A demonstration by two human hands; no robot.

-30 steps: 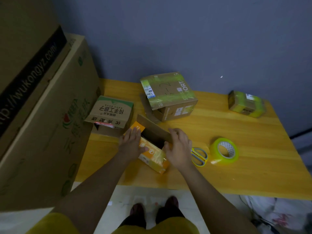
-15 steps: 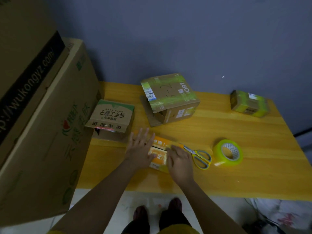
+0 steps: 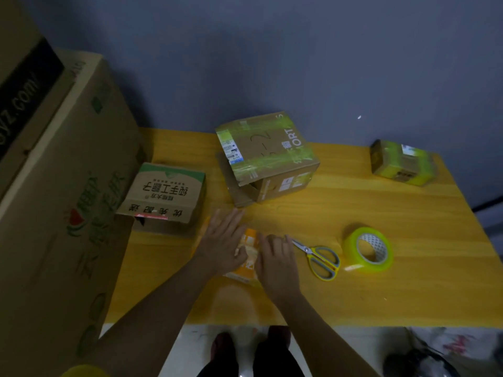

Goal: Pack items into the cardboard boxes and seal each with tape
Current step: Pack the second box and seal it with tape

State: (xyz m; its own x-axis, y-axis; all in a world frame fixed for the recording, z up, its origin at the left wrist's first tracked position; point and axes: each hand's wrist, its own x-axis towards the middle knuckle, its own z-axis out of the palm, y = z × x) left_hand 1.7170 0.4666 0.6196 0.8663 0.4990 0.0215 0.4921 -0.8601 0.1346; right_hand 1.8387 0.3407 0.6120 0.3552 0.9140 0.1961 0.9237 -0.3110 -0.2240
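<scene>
while the orange box (image 3: 249,250) lies flat near the front edge of the yellow worktop (image 3: 381,289), both hands press down on it. the left hand (image 3: 221,240) has its fingers straight and spread over the box's left part. the right hand (image 3: 277,261) lies flat on the right part, fingers extended. scissors (image 3: 319,258) lie just beside the right hand; a tape roll (image 3: 367,250) stands further right. a taped box (image 3: 268,156) sits behind.
</scene>
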